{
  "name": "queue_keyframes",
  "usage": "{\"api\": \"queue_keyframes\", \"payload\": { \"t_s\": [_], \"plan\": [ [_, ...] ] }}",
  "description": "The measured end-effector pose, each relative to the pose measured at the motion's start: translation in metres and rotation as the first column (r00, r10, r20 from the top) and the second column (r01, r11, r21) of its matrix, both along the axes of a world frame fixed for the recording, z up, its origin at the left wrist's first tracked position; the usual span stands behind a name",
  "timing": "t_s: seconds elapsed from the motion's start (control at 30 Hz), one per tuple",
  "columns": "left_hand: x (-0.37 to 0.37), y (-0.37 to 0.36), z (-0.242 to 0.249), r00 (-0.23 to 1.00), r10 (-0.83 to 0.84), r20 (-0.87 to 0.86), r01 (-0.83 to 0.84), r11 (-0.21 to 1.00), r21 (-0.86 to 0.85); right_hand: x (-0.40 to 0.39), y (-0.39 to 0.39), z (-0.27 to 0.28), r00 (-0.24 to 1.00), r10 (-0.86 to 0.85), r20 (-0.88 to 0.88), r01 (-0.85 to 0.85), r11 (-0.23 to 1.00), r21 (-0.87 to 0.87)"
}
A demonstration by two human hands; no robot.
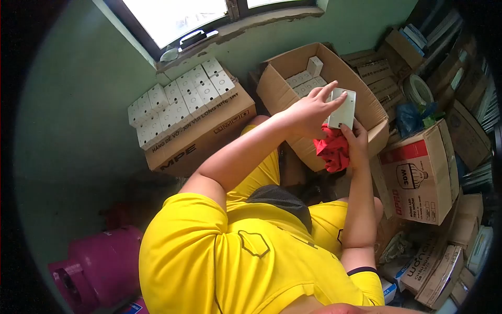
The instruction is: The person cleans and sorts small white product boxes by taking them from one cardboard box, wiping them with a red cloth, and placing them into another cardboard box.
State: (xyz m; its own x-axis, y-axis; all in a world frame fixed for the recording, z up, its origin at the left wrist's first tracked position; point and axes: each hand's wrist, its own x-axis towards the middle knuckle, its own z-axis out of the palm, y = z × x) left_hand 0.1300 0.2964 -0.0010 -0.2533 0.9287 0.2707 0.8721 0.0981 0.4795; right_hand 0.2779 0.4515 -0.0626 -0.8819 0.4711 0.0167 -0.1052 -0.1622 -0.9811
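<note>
A white rectangular box with a smooth flat face and a small dark mark near its lower edge is tilted up in front of me. My right hand grips its lower end, thumb on the face. My left hand reaches in from the left with fingers stretched and apart, fingertips over the box's upper part; its thumb is hidden. A crumpled red cloth hangs just below the box, against my right hand. Behind the hands stands an open carton with similar white boxes inside.
Rows of white boxes with round marks stand on a closed MPE carton at left, under the window. A bulb carton and other cartons crowd the right. A tape roll lies behind. A purple gas cylinder stands lower left.
</note>
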Motion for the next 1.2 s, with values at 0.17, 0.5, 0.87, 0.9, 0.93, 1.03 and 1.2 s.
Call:
{"api": "queue_keyframes", "payload": {
  "t_s": [0.17,0.5,0.87,0.9,0.93,1.03,1.2],
  "plan": [
    [-0.014,-0.003,-0.004,0.998,-0.046,-0.046,0.052,0.987,0.153,-0.011,-0.013,-0.001,0.998,0.053,0.042,-0.057,0.994,0.094],
    [-0.122,-0.137,0.013,0.919,0.361,-0.160,-0.384,0.911,-0.148,-0.029,-0.020,0.011,0.984,0.115,0.139,-0.161,0.907,0.388],
    [-0.232,-0.316,-0.010,0.534,0.689,-0.490,-0.845,0.417,-0.335,-0.055,-0.011,-0.012,0.996,-0.045,0.074,0.012,0.915,0.402],
    [-0.235,-0.322,-0.013,0.533,0.698,-0.479,-0.845,0.408,-0.346,-0.055,-0.012,-0.012,0.996,-0.059,0.073,0.024,0.911,0.411],
    [-0.237,-0.325,-0.016,0.547,0.687,-0.479,-0.835,0.406,-0.371,-0.056,-0.013,-0.012,0.995,-0.072,0.074,0.034,0.907,0.421],
    [-0.244,-0.332,-0.024,0.518,0.714,-0.471,-0.848,0.355,-0.394,-0.059,-0.008,-0.021,0.995,-0.065,0.074,0.032,0.922,0.386],
    [-0.253,-0.339,-0.026,0.530,0.745,-0.406,-0.820,0.326,-0.471,-0.055,-0.011,-0.017,0.994,-0.107,0.030,0.083,0.889,0.450]
  ]
}}
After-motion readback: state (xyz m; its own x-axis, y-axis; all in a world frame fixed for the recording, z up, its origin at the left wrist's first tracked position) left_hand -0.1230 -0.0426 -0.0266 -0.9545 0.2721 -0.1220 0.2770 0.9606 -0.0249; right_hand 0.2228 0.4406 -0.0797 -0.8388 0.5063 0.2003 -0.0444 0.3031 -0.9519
